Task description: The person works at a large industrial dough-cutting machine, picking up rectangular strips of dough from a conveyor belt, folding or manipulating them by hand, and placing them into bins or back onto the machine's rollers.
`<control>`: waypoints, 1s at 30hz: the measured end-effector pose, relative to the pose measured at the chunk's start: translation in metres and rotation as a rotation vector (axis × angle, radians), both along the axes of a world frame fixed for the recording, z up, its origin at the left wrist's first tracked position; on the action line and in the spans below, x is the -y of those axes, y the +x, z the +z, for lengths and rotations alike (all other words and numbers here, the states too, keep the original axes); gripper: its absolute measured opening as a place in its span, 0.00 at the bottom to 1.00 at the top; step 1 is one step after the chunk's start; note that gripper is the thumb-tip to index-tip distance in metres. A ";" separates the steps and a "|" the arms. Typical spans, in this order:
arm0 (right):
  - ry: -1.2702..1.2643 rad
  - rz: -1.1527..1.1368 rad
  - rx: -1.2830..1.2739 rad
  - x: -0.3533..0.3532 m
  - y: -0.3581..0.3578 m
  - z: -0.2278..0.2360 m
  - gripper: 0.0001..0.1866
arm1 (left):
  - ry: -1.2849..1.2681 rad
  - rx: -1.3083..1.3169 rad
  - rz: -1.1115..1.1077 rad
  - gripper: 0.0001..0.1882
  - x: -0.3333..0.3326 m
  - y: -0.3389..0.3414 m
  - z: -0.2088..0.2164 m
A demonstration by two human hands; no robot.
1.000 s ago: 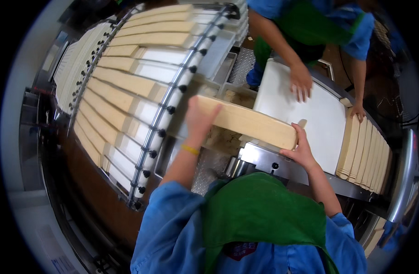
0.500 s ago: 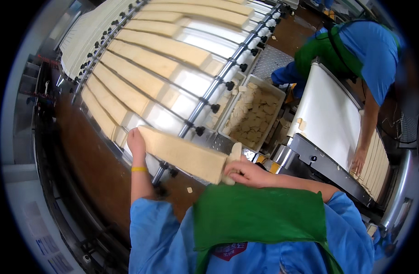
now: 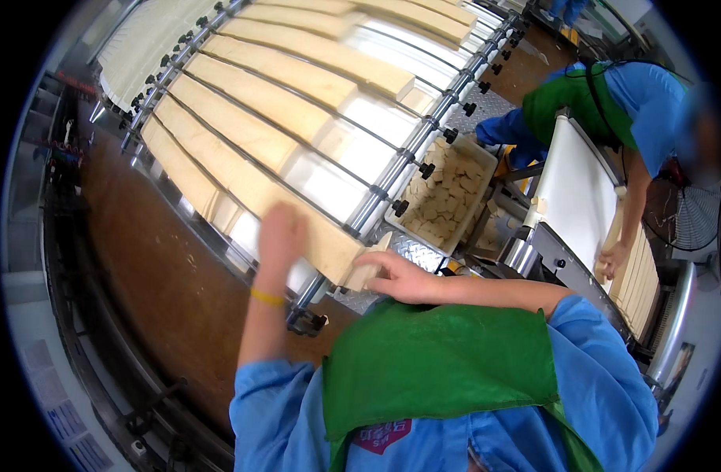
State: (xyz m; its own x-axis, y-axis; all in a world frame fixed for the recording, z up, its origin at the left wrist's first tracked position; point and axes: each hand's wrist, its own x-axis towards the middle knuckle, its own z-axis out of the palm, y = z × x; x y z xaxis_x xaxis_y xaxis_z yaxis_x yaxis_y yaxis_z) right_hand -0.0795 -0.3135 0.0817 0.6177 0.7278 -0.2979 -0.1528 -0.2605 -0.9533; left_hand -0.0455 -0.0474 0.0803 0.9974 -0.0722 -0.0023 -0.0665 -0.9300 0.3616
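Pale yellow blocks, apparently long rows of thin slices, lie in lanes between thin metal rods on the white slatted table. The nearest pale row reaches toward me over the table's right-hand rail. My left hand, with a yellow band at its wrist, is against the left side of this row; motion smears its fingers. At the row's near end, my right hand is curled around a few pale slices that stand slightly apart, thumb and fingers pressing on them.
A metal rail with black knobs edges the table. Beyond it stands a white bin of loose pale pieces. At the right, a co-worker in blue and green reaches over a white conveyor belt carrying more pale rows. Brown floor lies left.
Both hands have brought the near row forward and left, from across the rail's near end into line with the lanes. The slices at its end now sit closer against it.
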 end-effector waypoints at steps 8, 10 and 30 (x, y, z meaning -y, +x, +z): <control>0.028 -0.056 -0.073 -0.005 -0.009 -0.003 0.20 | -0.182 0.255 0.145 0.15 0.063 -0.076 0.008; 0.031 -0.079 -0.036 -0.006 -0.011 -0.008 0.19 | -0.200 0.229 0.148 0.14 0.064 -0.078 0.006; -0.164 -0.339 0.067 -0.117 0.129 -0.015 0.19 | -0.176 0.509 0.157 0.09 0.001 0.062 -0.025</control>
State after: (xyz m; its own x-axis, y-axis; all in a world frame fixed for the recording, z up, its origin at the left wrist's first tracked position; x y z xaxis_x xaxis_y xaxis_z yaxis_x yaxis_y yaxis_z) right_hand 0.0493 -0.1964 0.0663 0.8375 0.4245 -0.3441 -0.1952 -0.3557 -0.9140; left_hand 0.0162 -0.0488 0.0553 0.8683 0.1213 0.4810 -0.1392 -0.8711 0.4709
